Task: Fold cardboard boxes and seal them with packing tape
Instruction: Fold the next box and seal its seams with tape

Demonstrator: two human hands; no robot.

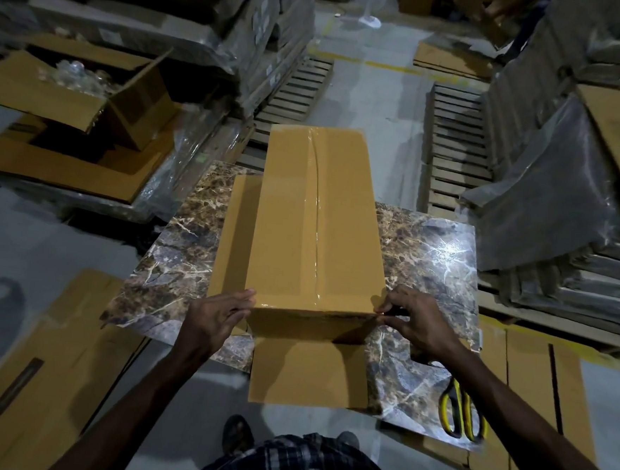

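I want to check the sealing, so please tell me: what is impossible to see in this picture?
Head view:
What the right hand pinches at the box corner: too small.
Scissors blades: hidden under the right forearm.
Open carton contents: blurred.
Box's far end: faces away.

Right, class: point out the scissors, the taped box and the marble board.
scissors (462,416): head view, yellow handles.
taped box (283,233): head view, top face.
marble board (428,250): head view, bare right part.

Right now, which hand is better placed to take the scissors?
Right. The scissors lie on the marble table close behind the right hand, beside its forearm; the left hand rests on the cardboard box's opposite corner.
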